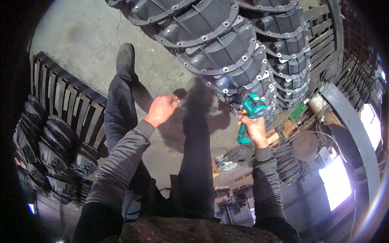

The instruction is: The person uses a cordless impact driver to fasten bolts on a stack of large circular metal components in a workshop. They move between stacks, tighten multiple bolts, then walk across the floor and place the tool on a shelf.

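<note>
My right hand is wrapped around the grip of a teal and black cordless drill. The drill's nose points away from me, at the lower edge of the stacked dark metal castings, which have bolt holes along their curved flanges. Whether its tip touches a casting I cannot tell. To the left, above the floor and between my legs, my left hand has its fingers drawn together. Anything pinched in them is too small to make out. A dark patch, perhaps shadow, lies just past those fingertips.
A slatted dark rack stands on the left, with more castings beside it. At right are a large curved metal band, a round disc and a green item. Concrete floor runs between the stacks.
</note>
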Demonstrator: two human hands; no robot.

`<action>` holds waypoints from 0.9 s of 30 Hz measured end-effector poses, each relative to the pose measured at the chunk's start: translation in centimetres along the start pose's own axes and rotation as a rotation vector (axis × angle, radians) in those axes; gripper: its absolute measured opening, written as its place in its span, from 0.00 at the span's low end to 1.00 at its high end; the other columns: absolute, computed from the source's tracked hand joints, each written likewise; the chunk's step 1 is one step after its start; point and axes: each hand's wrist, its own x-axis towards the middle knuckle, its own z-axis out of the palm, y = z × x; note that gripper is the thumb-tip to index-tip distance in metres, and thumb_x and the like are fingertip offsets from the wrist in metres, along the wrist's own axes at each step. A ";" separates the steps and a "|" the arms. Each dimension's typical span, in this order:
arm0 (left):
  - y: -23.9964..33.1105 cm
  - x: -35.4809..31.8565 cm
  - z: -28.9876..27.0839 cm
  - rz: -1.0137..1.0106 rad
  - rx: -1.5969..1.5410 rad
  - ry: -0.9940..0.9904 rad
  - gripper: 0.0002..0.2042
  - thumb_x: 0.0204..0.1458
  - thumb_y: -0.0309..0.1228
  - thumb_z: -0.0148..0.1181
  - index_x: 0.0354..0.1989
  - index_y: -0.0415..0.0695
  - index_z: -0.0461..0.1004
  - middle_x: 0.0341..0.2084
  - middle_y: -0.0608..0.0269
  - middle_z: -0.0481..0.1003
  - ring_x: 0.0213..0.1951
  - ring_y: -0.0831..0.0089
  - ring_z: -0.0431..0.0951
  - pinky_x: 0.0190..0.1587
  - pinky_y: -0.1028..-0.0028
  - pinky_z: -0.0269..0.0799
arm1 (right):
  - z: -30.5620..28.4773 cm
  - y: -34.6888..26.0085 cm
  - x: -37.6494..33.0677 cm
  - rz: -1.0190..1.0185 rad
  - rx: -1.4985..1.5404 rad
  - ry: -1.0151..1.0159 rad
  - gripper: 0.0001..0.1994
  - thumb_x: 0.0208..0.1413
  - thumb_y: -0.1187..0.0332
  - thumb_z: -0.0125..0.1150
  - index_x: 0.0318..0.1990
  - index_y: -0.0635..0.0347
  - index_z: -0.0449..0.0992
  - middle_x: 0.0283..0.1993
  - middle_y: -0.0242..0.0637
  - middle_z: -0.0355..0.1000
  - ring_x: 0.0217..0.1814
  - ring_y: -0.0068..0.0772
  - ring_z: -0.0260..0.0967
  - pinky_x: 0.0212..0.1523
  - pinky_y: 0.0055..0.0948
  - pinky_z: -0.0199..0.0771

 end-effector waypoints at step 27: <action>0.8 5.2 -3.8 -0.004 -0.093 -0.144 0.17 0.65 0.41 0.61 0.46 0.38 0.82 0.35 0.44 0.83 0.42 0.45 0.84 0.46 0.55 0.78 | 10.3 2.7 2.2 0.112 0.075 0.308 0.10 0.57 0.79 0.70 0.46 0.64 0.81 0.39 0.36 0.81 0.29 0.29 0.77 0.32 0.31 0.79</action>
